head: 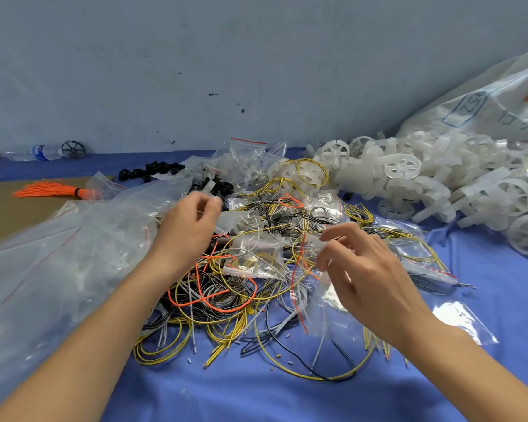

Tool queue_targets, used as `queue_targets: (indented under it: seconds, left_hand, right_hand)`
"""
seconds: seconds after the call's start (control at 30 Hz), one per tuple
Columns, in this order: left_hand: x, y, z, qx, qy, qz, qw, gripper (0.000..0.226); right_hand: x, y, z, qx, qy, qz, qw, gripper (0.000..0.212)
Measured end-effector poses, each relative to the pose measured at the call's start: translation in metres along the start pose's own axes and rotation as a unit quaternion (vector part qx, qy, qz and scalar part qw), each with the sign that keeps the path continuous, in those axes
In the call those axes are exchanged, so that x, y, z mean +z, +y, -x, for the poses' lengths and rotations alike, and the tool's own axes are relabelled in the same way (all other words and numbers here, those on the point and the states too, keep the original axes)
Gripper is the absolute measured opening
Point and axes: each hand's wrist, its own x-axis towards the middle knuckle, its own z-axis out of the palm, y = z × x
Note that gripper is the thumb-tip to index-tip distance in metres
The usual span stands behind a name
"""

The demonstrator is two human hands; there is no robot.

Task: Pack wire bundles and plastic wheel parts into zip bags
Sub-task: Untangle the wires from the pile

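Observation:
A tangled pile of yellow, orange, black and grey wires (226, 287) lies in the middle of the blue cloth (256, 391), with small filled zip bags mixed into it. A heap of white plastic wheel parts (439, 184) fills the right side. My right hand (366, 269) pinches the top edge of a clear zip bag (317, 312) with a red stripe, which hangs over the wires. My left hand (189, 223) hovers over the far side of the pile with its fingers curled toward the thumb. It is blurred, so anything between its fingers is unclear.
A large clear plastic bag (58, 254) covers the left side. Behind it lie an orange wire bundle (52, 190) on cardboard (0, 208), black rings (153, 170) and a water bottle (43, 152). Empty zip bags (244, 156) stand at the back, and a white sack (485, 102) at far right.

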Motion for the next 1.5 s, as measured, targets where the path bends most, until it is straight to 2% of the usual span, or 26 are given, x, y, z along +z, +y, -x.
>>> queue_targets:
  seconds: [0.1, 0.2, 0.33, 0.47, 0.6, 0.77, 0.87, 1.07, 1.17, 1.33, 1.5]
  left_hand:
    - [0.008, 0.042, 0.018, 0.068, -0.172, 0.042, 0.982, 0.024]
    - [0.027, 0.065, 0.037, 0.111, -0.248, 0.006, 0.962, 0.024]
    - [0.055, 0.072, 0.056, 0.166, -0.266, -0.034, 0.949, 0.018]
    - [0.066, 0.078, 0.054, 0.164, -0.310, 0.045, 0.935, 0.021]
    - [0.058, 0.073, 0.040, 0.149, -0.280, 0.078, 0.945, 0.019]
    - [0.032, 0.048, 0.021, 0.109, -0.229, 0.028, 0.967, 0.019]
    - [0.011, 0.032, 0.009, 0.069, -0.252, -0.046, 0.964, 0.018]
    - [-0.018, 0.009, 0.003, 0.005, -0.312, -0.109, 0.944, 0.021]
    - [-0.025, 0.007, 0.012, 0.018, -0.339, -0.122, 0.933, 0.013]
    - [-0.011, 0.017, 0.040, 0.103, -0.278, -0.119, 0.948, 0.009]
    - [0.007, 0.022, 0.080, 0.150, -0.349, -0.162, 0.911, 0.011]
  right_hand:
    - [0.001, 0.001, -0.004, 0.045, 0.019, -0.024, 0.999, 0.018]
    - [0.000, 0.001, -0.006, 0.074, 0.030, -0.049, 0.996, 0.021]
    - [-0.003, -0.004, -0.007, 0.082, 0.039, -0.054, 0.994, 0.012]
    - [-0.005, -0.004, -0.007, 0.079, 0.037, -0.051, 0.995, 0.010]
    - [-0.004, 0.000, -0.005, 0.078, 0.030, -0.054, 0.995, 0.013]
    - [-0.004, 0.002, -0.003, 0.055, -0.001, -0.046, 0.997, 0.013]
    - [-0.004, 0.001, -0.003, 0.045, -0.019, -0.041, 0.998, 0.019]
    - [-0.005, -0.004, -0.004, 0.032, -0.014, -0.032, 0.999, 0.028]
    - [-0.005, -0.007, -0.004, 0.020, -0.009, -0.024, 0.999, 0.030]
    - [-0.004, -0.010, -0.005, -0.008, -0.003, -0.014, 1.000, 0.033]
    - [-0.003, -0.015, -0.008, -0.052, -0.032, 0.002, 0.998, 0.041]
